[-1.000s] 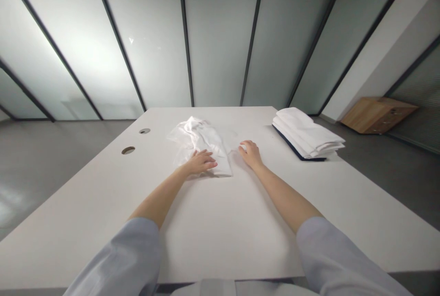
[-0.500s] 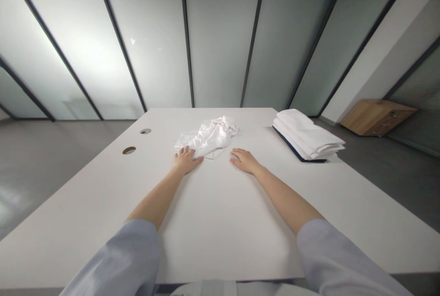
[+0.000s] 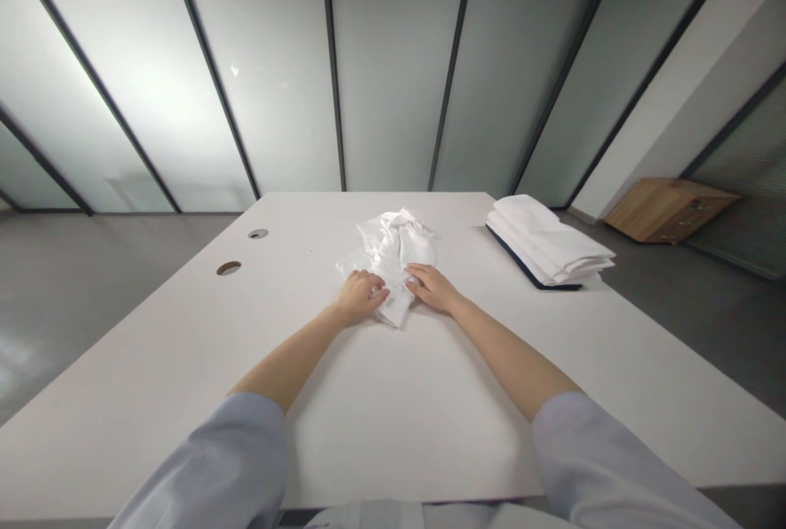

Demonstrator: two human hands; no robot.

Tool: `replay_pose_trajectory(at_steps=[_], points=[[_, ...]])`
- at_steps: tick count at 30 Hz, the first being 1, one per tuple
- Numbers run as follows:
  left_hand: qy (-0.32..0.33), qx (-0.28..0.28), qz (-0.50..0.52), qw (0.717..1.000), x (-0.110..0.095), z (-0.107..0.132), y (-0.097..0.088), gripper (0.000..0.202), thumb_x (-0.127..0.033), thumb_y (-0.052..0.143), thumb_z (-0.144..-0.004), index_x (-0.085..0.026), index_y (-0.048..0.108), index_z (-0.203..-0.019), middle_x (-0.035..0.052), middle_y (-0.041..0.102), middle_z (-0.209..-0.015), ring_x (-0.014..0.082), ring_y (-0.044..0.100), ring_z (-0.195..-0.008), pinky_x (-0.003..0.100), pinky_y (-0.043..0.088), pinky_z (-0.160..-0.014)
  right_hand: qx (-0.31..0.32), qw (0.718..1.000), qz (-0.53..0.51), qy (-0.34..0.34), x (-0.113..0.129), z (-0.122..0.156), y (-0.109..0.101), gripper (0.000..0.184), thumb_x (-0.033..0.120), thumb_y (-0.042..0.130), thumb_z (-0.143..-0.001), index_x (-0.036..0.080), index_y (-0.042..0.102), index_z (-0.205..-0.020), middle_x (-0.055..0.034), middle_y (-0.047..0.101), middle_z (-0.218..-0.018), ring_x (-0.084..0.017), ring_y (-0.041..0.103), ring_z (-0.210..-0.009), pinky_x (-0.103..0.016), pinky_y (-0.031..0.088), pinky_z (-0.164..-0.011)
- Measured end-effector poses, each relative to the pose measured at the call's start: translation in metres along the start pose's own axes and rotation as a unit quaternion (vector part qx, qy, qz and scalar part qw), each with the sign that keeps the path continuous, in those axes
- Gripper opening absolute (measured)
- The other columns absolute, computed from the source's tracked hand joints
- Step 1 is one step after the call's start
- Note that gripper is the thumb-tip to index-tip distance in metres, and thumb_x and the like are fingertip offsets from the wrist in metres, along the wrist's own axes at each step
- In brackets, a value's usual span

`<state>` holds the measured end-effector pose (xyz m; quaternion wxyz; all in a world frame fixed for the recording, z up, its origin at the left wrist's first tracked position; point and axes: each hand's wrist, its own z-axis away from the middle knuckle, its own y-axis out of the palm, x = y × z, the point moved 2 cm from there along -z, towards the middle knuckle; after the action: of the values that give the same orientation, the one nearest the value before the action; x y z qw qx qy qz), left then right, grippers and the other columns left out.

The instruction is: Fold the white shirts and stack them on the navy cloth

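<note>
A crumpled white cloth (image 3: 416, 245) lies in the middle of the table, with clear, shiny plastic film (image 3: 374, 236) around part of it. A narrow end of the bundle sticks out toward me between my hands. My left hand (image 3: 361, 296) is curled over the near left side, fingers and thumb closed on the cloth and film. On the other side, my right hand (image 3: 433, 288) rests with outstretched fingers, its fingertips touching the cloth's edge. What lies under the left palm is hidden.
A stack of folded white cloths (image 3: 546, 242) sits on a dark flat board (image 3: 521, 263) at the table's right. Two round holes, one a cable hole (image 3: 229, 268), open in the white table (image 3: 405, 422) at left. A wooden cabinet (image 3: 669, 210) stands on the floor beyond.
The bundle has shifted right and toward me, its near end now between my hands. My left hand has moved right and slightly nearer, curling its fingers; my right hand has barely moved.
</note>
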<state>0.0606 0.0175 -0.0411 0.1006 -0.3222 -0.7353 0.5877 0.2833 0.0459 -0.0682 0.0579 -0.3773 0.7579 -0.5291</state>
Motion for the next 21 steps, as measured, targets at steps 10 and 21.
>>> replay_pose_trajectory(at_steps=[10, 21], points=[[-0.136, 0.017, 0.023, 0.99, 0.039, 0.007, 0.011, 0.098, -0.072, 0.057, -0.069, -0.018, 0.03, -0.146, 0.0148, 0.042, -0.146, 0.0294, 0.039, -0.134, 0.041, 0.026, -0.112, 0.06, 0.988, 0.08, 0.115, 0.018, -0.007, 0.004, 0.024, 0.029, 0.057, -0.079, 0.02, 0.072, -0.095, -0.0072, 0.069, -0.089, -0.022, 0.058, -0.087, -0.03, 0.04, -0.08], [-0.139, 0.054, 0.031, 0.988, 0.041, 0.007, 0.005, 0.052, -0.053, 0.023, -0.096, -0.027, 0.046, -0.134, 0.0065, 0.052, -0.14, 0.0211, 0.042, -0.134, 0.05, 0.01, -0.116, -0.163, 0.909, -0.301, 0.238, -0.008, -0.006, -0.005, 0.029, 0.041, 0.048, -0.073, 0.021, 0.05, -0.052, 0.0031, 0.047, -0.049, -0.015, 0.046, -0.056, -0.025, 0.035, -0.054]])
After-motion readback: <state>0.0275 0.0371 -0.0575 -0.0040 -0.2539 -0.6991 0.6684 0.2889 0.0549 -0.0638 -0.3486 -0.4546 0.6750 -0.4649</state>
